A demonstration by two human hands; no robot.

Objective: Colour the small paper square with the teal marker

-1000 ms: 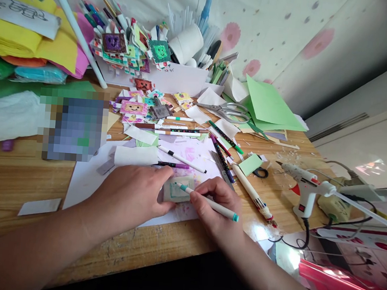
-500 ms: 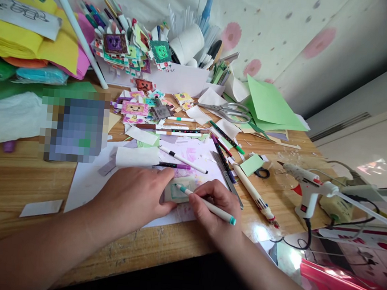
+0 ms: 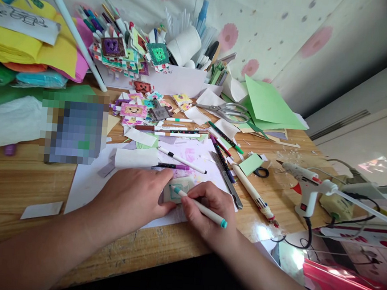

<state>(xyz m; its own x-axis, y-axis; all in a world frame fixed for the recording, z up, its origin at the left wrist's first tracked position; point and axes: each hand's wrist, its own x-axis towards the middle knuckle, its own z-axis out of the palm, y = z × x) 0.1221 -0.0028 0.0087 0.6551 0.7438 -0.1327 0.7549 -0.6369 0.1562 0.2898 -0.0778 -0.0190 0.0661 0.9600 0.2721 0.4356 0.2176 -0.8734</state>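
Observation:
Between the thumb and index finger of my left hand [image 3: 136, 192] sits the left edge of a small pale card [image 3: 179, 183], held down on the paper. A square outline in teal ink shows on the card. My right hand [image 3: 210, 209] grips a white felt-tip pen [image 3: 205, 209] with a teal end, its tip on the card near the drawn line. Under both lies a large white sheet [image 3: 91, 172] stained pink and purple. Just beyond the card are a white marker with a black band [image 3: 182, 159] and a purple pen [image 3: 175, 166].
A craft knife [image 3: 226, 179] and a thick multicolour pen [image 3: 255, 192] lie to the right. Farther right stands a hot glue gun [image 3: 306, 183] with its cord. Scissors [image 3: 228, 110], paper scraps and small coloured face cutouts [image 3: 134, 110] spread across the back. A blurred-out object [image 3: 77, 131] lies left.
My right hand and the pen have shifted slightly left, the pen tip moving toward the left side of the drawn square. My left hand stays on the card.

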